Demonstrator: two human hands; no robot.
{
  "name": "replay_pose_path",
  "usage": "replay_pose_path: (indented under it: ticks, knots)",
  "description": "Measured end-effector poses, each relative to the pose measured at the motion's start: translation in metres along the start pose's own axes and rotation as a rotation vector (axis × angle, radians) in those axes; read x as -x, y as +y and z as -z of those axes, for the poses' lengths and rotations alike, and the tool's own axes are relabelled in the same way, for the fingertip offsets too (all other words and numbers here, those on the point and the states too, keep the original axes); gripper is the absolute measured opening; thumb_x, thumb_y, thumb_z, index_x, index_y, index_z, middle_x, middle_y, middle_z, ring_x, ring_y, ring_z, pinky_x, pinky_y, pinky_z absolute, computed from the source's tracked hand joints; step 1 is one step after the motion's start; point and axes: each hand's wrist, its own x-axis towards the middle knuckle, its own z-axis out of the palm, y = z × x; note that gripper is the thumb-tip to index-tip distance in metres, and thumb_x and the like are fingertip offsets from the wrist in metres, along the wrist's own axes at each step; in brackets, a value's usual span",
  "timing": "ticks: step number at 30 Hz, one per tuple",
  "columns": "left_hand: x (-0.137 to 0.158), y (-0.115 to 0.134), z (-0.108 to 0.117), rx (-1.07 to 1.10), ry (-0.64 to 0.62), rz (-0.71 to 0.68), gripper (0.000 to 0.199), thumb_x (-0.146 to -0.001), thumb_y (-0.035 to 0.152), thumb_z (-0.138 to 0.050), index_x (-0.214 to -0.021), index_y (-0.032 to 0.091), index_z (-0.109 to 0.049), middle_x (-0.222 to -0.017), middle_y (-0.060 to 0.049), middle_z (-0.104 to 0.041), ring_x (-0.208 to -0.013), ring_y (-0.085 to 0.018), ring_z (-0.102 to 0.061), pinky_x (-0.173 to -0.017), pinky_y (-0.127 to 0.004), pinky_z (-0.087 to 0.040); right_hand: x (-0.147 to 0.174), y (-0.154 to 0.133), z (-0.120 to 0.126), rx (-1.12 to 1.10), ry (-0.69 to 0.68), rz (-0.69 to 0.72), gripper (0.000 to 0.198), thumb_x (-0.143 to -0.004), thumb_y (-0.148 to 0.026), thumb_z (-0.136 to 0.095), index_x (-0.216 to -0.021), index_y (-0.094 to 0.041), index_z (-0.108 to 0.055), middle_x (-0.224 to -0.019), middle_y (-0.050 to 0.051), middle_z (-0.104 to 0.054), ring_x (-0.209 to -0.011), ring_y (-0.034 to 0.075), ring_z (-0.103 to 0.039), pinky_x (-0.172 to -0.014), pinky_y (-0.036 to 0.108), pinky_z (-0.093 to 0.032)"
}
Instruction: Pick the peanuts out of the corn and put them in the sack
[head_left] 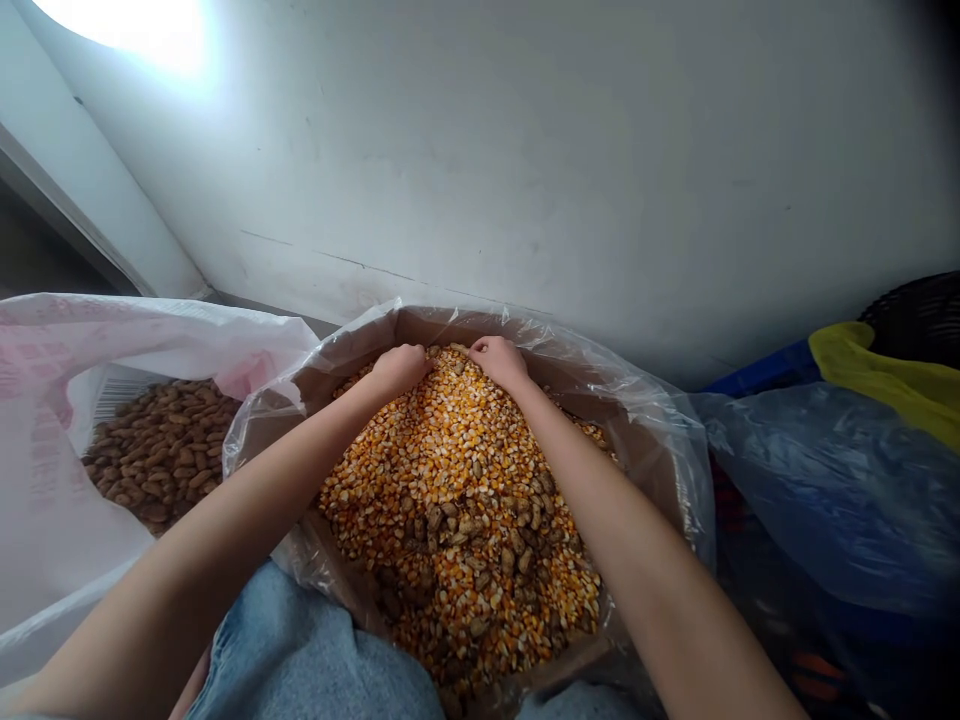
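Note:
In front of me a clear plastic liner (660, 400) lines a cardboard box (555, 372) filled with yellow-orange corn kernels (465, 430). Unshelled peanuts (450, 525) lie scattered on the corn, mostly toward the near side. My left hand (403, 368) rests at the far edge of the heap, its fingers curled closed against the kernels. Close to its right, my right hand (499, 360) is closed too, thumb and finger pinched just above the corn. Peanuts lie between the two hands. Whatever either hand holds is too small or hidden to make out.
To the left stands a white and pink woven sack (45, 480) with peanuts (169, 450) inside. A pale wall (525, 170) rises behind the box. On the right are a bluish plastic bag (832, 480), a yellow mesh bag (892, 375) and a dark basket (919, 315).

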Motion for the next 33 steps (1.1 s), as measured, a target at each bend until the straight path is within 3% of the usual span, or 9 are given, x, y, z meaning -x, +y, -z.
replay_pose_path:
  ticks: [6,8,10,15,21,24,27,30,33]
  knots:
    - [-0.005,0.000,-0.006,0.254,-0.032,0.001,0.025,-0.074,0.036,-0.045,-0.069,0.014,-0.056,-0.074,-0.012,-0.061,-0.074,-0.023,-0.058,-0.064,-0.029,-0.043,0.012,-0.003,0.019,-1.250,-0.238,-0.101,0.013,-0.070,-0.031,-0.052,-0.072,-0.018,-0.052,-0.054,-0.006,-0.043,-0.034,0.002,-0.027,-0.031,0.015,-0.015]
    - [-0.004,-0.001,-0.003,0.464,-0.064,0.001,0.023,-0.075,0.033,-0.043,-0.062,0.015,-0.051,-0.059,-0.005,-0.054,-0.056,-0.016,-0.054,-0.051,-0.024,-0.040,0.016,-0.004,0.024,-1.465,-0.293,-0.110,0.011,-0.071,-0.028,-0.047,-0.071,-0.018,-0.049,-0.055,-0.006,-0.043,-0.034,0.002,-0.028,-0.030,0.013,-0.015]
    - [-0.002,-0.003,0.004,0.873,-0.139,0.005,0.022,-0.076,0.029,-0.039,-0.059,0.017,-0.043,-0.046,0.002,-0.040,-0.037,-0.008,-0.039,-0.036,-0.020,-0.030,0.019,-0.004,0.025,-1.554,-0.315,-0.140,0.013,-0.072,-0.029,-0.042,-0.072,-0.018,-0.048,-0.056,-0.005,-0.046,-0.035,0.003,-0.031,-0.029,0.013,-0.016]
    - [0.003,-0.008,0.025,1.844,-0.352,0.073,0.023,-0.076,0.019,-0.036,-0.054,0.018,-0.031,-0.042,0.008,-0.018,-0.029,-0.003,-0.017,-0.026,-0.015,-0.011,0.021,-0.008,0.018,-1.328,-0.261,-0.210,0.027,-0.069,-0.044,-0.049,-0.062,-0.018,-0.044,-0.054,-0.004,-0.046,-0.034,0.003,-0.029,-0.030,0.015,-0.013]
    - [0.009,-0.020,0.034,2.230,-0.305,0.018,0.030,-0.084,0.035,-0.032,-0.064,0.016,-0.041,-0.045,0.007,-0.026,-0.030,-0.002,-0.021,-0.025,-0.012,-0.013,0.023,-0.014,0.006,-0.248,-0.010,-0.050,0.027,-0.061,-0.044,-0.057,-0.055,-0.018,-0.052,-0.054,0.000,-0.053,-0.046,0.010,-0.044,-0.041,0.021,-0.028]
    - [0.010,-0.025,0.035,2.223,-0.230,0.000,0.032,-0.084,0.037,-0.032,-0.062,0.016,-0.040,-0.047,0.006,-0.032,-0.030,-0.001,-0.022,-0.026,-0.012,-0.015,0.024,-0.021,0.000,0.128,-0.011,-0.025,0.018,-0.061,-0.038,-0.057,-0.063,-0.020,-0.060,-0.069,0.003,-0.062,-0.066,0.018,-0.055,-0.055,0.026,-0.036]
    - [0.009,-0.028,0.034,1.998,-0.212,-0.017,0.032,-0.081,0.039,-0.038,-0.060,0.016,-0.039,-0.050,0.005,-0.038,-0.030,-0.001,-0.019,-0.026,-0.013,-0.013,0.024,-0.029,-0.006,0.332,-0.071,-0.038,0.018,-0.062,-0.036,-0.057,-0.067,-0.019,-0.062,-0.077,0.009,-0.064,-0.075,0.024,-0.057,-0.060,0.031,-0.038]
    - [0.007,-0.032,0.031,1.427,-0.116,-0.018,0.029,-0.076,0.040,-0.044,-0.059,0.016,-0.045,-0.052,0.002,-0.045,-0.031,-0.002,-0.025,-0.029,-0.016,-0.020,0.025,-0.033,-0.010,0.396,-0.078,-0.026,0.015,-0.062,-0.032,-0.057,-0.066,-0.018,-0.061,-0.075,0.010,-0.063,-0.073,0.025,-0.057,-0.060,0.032,-0.038]
    - [0.008,-0.035,0.026,0.641,0.078,0.012,0.020,-0.070,0.035,-0.051,-0.067,0.015,-0.057,-0.063,-0.005,-0.058,-0.050,-0.012,-0.050,-0.047,-0.022,-0.037,0.026,-0.031,-0.010,0.226,-0.029,-0.016,0.014,-0.061,-0.033,-0.058,-0.062,-0.019,-0.058,-0.066,0.005,-0.060,-0.065,0.019,-0.055,-0.055,0.027,-0.037]
